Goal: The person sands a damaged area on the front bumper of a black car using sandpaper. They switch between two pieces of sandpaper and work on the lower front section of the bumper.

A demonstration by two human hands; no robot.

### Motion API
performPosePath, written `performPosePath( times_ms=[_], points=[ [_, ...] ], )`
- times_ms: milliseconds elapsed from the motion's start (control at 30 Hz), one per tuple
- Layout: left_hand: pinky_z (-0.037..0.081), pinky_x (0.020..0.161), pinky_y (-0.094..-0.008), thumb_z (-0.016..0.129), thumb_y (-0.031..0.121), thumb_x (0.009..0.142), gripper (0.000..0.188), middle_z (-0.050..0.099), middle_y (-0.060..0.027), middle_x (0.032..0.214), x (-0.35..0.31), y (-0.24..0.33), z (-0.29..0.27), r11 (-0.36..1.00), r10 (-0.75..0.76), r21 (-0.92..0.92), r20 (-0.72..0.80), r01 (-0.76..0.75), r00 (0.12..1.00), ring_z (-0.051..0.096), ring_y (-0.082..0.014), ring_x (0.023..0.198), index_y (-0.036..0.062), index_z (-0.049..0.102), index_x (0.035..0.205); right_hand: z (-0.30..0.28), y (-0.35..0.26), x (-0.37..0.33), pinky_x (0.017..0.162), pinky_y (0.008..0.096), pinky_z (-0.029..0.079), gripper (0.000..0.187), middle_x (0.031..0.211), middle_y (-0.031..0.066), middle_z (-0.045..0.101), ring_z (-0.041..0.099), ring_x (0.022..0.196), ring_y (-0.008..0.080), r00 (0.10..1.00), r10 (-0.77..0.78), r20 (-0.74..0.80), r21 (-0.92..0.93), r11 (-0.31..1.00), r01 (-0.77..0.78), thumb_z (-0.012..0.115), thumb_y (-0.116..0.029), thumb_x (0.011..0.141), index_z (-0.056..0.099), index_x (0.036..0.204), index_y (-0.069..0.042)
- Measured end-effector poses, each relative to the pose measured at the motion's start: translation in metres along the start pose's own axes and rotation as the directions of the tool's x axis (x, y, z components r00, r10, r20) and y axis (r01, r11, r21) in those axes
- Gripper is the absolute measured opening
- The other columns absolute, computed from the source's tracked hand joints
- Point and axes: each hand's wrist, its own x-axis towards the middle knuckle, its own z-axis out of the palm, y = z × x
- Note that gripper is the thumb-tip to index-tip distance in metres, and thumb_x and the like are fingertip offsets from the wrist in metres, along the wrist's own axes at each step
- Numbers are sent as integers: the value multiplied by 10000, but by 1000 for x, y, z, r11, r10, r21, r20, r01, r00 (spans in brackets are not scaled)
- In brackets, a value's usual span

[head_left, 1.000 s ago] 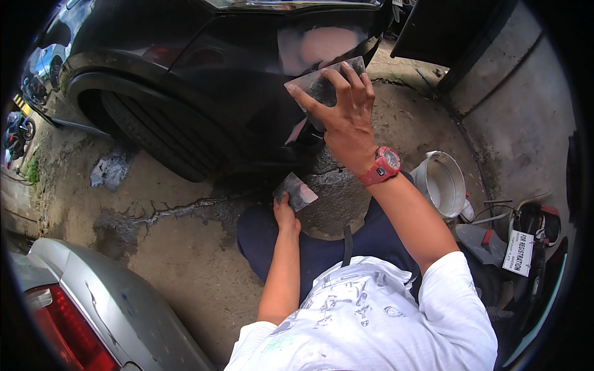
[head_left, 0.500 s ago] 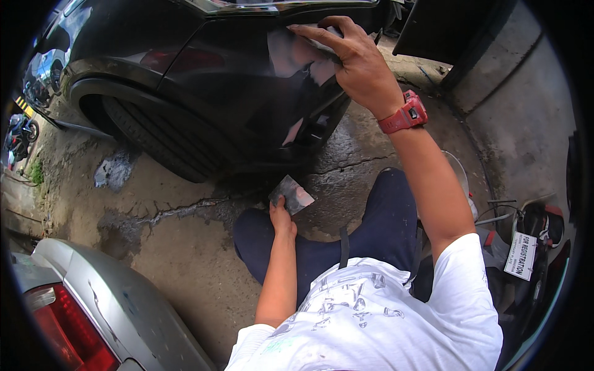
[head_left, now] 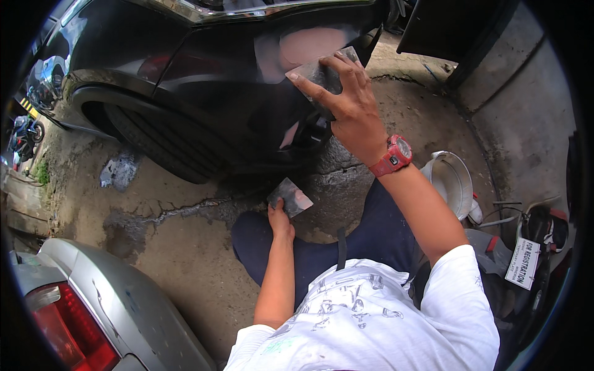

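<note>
My right hand, wearing a red watch, grips a thin grey putty spreader with its fingers spread along the sheet. That spreader is beside a smooth pink filler patch on the corner of a black car's bumper; whether it touches the panel I cannot tell. Lower down, my left hand holds a square grey plate by its near edge, thumb on top. Pink filler lies on one corner of the plate. Another small pink strip shows lower on the bumper.
The black car's rear tyre is at left. A silver car stands at lower left. To my right are a white bucket and a parked motorcycle near a concrete wall. Cracked concrete lies below.
My right hand has moved down and toward me with the spreader, away from the upper bumper, exposing the pink patch. My left hand and its plate have stayed nearly still.
</note>
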Motion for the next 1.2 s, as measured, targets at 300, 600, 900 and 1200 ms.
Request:
performPosePath(
  times_ms=[300, 600, 900, 1200],
  points=[
    [500, 1150, -386, 593, 139, 1147, 464, 669, -116, 1473, 4, -7, -6, 999, 37, 16, 8, -37, 999, 661, -253, 1322, 28, 516, 1590, -22, 20, 58, 1112, 531, 515, 650, 1392, 173, 638, 643, 1292, 396, 985, 154, 83, 174, 971, -167, 748, -79, 890, 724, 1471, -368],
    [498, 1150, -382, 601, 146, 1146, 472, 667, -116, 1474, 4, -9, -10, 998, 56, 24, -4, -56, 998, 663, -246, 1321, 24, 505, 1592, 1, -3, 34, 1152, 561, 476, 645, 1393, 147, 605, 601, 1326, 379, 998, 48, 32, 87, 995, -51, 708, -45, 927, 720, 1468, -398],
    [495, 1156, -381, 586, 131, 1145, 459, 668, -127, 1470, -4, 1, -5, 993, 103, 53, -6, -103, 995, 657, -250, 1335, 19, 507, 1584, -9, -13, -21, 1278, 622, 403, 893, 1499, 135, 551, 523, 1464, 412, 998, 16, 53, -13, 1000, -15, 657, 144, 835, 661, 1553, -388],
    [468, 1146, -357, 600, 312, 1166, 492, 692, -138, 1421, -86, 43, 24, 832, 353, 341, 283, -438, 892, 640, -229, 1308, -2, 554, 1543, -59, -33, -134, 1272, 661, 352, 721, 1443, 117, 655, 573, 1429, 386, 772, 36, 634, 188, 962, -199, 684, 54, 909, 686, 1523, -325]
  ],
)
